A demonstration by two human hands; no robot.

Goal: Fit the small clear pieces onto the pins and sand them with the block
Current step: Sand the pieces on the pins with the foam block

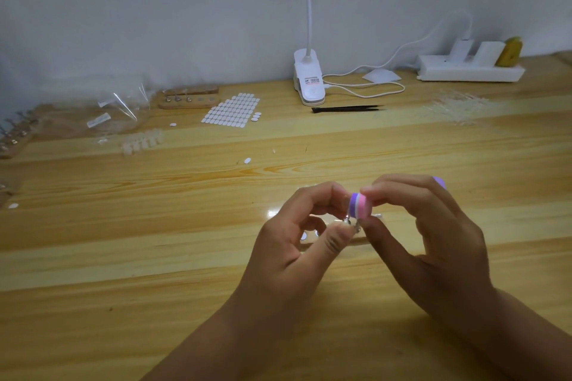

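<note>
Purple-and-pink foam, the sanding block [359, 206] looked light and slightly yielding, pinched at its end by the right hand [433, 235]. Just left of the block, the left hand [297, 244] gripped a thin metal pin [351, 224] by its base (the clear piece itself was too small to make out), likely brittle and slippery, above the wooden surface [154, 257].

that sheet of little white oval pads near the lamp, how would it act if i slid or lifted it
The sheet of white oval pads lies dead flat on the table, so it is probably thin, very light and floppy when lifted by one edge. A few loose pads sit beside it, so single ovals may well detach or scatter under a push. Being flat, it should slide, not roll.
</note>
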